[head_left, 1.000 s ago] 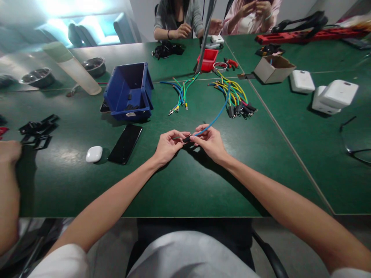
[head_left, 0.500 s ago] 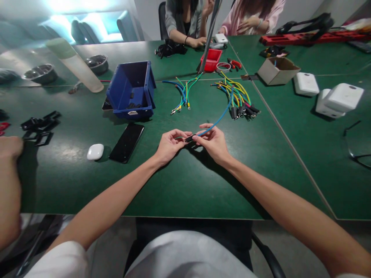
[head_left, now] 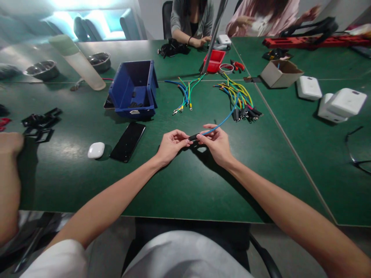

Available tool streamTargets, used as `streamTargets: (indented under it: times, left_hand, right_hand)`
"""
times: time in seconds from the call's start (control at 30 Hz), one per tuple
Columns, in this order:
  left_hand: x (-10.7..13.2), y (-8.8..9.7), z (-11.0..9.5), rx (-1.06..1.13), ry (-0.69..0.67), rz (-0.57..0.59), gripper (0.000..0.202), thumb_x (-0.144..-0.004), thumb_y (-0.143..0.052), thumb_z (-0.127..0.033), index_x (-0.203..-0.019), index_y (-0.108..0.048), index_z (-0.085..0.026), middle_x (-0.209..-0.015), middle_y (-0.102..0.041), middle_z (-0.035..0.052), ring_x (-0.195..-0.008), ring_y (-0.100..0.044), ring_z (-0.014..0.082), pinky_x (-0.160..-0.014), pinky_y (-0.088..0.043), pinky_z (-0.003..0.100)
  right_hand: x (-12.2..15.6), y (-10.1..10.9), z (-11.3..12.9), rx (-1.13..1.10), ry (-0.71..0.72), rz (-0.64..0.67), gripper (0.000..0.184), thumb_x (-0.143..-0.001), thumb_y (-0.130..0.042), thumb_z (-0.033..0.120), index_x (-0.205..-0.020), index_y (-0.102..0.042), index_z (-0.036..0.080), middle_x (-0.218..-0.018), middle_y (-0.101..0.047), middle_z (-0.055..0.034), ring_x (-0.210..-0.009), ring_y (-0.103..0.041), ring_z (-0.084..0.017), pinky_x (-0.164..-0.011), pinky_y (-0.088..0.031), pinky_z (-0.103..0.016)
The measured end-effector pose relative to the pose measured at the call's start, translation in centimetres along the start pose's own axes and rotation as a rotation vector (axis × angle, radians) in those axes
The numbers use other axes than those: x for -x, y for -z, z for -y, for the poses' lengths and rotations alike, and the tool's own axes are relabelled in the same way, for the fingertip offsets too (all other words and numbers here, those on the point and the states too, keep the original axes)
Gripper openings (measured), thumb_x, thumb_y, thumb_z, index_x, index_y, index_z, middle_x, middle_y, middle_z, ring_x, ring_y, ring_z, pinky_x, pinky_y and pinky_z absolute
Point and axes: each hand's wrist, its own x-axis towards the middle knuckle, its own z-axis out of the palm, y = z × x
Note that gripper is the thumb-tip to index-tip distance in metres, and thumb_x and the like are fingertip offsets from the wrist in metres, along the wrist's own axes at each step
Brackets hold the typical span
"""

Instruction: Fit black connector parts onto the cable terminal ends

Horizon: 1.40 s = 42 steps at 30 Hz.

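Over the middle of the green table (head_left: pixel 185 185), my left hand (head_left: pixel 171 146) and my right hand (head_left: pixel 216 144) meet fingertip to fingertip. Both pinch a small black connector (head_left: pixel 193 137) on the end of a blue wire (head_left: pixel 224 120). The wire curves up and right toward a bundle of yellow, green and blue wires with black ends (head_left: pixel 239 100). A second bundle of wires with bare metal ends (head_left: pixel 184 94) lies just beyond my hands.
A blue bin (head_left: pixel 135 90) stands at the left, with a black phone (head_left: pixel 128 141) and a white earbud case (head_left: pixel 96 150) in front. A red tray (head_left: pixel 214 60), cardboard box (head_left: pixel 279 72) and white boxes (head_left: pixel 342 103) lie right. Two people sit opposite; another person's arm (head_left: pixel 8 185) is at left.
My hands have stayed pinched on the connector and wire; the view has shifted slightly. The people opposite have moved their hands.
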Motion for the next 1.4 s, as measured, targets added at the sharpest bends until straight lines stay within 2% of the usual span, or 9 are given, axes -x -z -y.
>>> streamTargets:
  times: [0.53, 0.93, 1.23, 1.4]
  left_hand:
    - [-0.1, 0.06, -0.23, 0.01, 0.041, 0.031, 0.022, -0.072, -0.076, -0.025, -0.083, -0.062, -0.012, -0.081, -0.071, 0.006, -0.078, -0.072, 0.0182, -0.076, -0.057, 0.03]
    - [-0.74, 0.67, 0.15, 0.067, 0.109, 0.101, 0.022, -0.075, -0.073, -0.027, -0.087, -0.064, -0.011, -0.081, -0.069, 0.0044, -0.077, -0.073, 0.0184, -0.074, -0.056, 0.028]
    - [-0.8, 0.86, -0.18, 0.11, 0.148, 0.126, 0.03, -0.071, -0.08, -0.028, -0.091, -0.066, -0.011, -0.078, -0.071, 0.0046, -0.075, -0.072, 0.0174, -0.074, -0.056, 0.028]
    - [-0.68, 0.91, -0.45, 0.042, 0.141, 0.116, 0.035, -0.066, -0.085, -0.03, -0.089, -0.068, -0.011, -0.074, -0.071, 0.0041, -0.068, -0.07, 0.0148, -0.069, -0.054, 0.027]
  right_hand:
    - [0.27, -0.24, 0.39, 0.028, 0.006, -0.02, 0.055, -0.062, -0.085, 0.035, -0.103, -0.051, 0.023, -0.08, -0.067, 0.0021, -0.067, -0.065, -0.013, -0.071, -0.057, -0.031]
    - [-0.01, -0.16, -0.23, 0.048, 0.055, 0.008, 0.054, -0.064, -0.083, 0.032, -0.105, -0.05, 0.023, -0.081, -0.066, 0.0016, -0.071, -0.064, -0.014, -0.069, -0.056, -0.03]
    - [-0.22, -0.02, 0.31, 0.044, 0.06, 0.087, 0.048, -0.064, -0.082, 0.031, -0.1, -0.052, 0.023, -0.081, -0.067, 0.0016, -0.072, -0.065, -0.014, -0.07, -0.055, -0.031]
    - [-0.29, 0.17, 0.57, 0.043, 0.03, 0.137, 0.044, -0.063, -0.082, 0.029, -0.096, -0.054, 0.023, -0.079, -0.069, 0.0017, -0.072, -0.066, -0.014, -0.071, -0.056, -0.032]
